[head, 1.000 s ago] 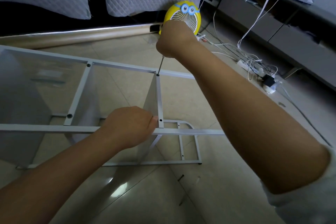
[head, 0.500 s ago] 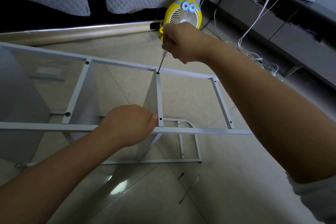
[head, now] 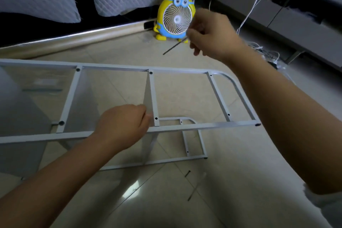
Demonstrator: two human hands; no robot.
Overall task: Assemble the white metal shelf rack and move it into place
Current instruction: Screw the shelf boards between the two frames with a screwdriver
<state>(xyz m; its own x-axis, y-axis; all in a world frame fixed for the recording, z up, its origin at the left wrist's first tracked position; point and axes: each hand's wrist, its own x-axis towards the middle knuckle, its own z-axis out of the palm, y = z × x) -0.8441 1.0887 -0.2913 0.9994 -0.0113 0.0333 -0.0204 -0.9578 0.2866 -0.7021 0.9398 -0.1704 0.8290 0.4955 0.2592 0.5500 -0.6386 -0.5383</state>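
My left hand (head: 122, 126) grips the rack (head: 185, 70) at a shelf (head: 148, 101); my right hand (head: 212, 33) pinches a screwdriver (head: 174, 46). Half-built, I judge: the end crossbar (head: 219, 97) has no shelf.

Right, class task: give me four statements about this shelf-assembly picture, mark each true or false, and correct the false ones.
1. The right hand holds a thin tool clear of the rack. True.
2. The left hand hangs free, touching nothing. False: it grips the rack at its near rail.
3. A yellow fan stands on the floor beyond the rack. True.
4. The rack stands upright. False: it lies on its side on the floor.
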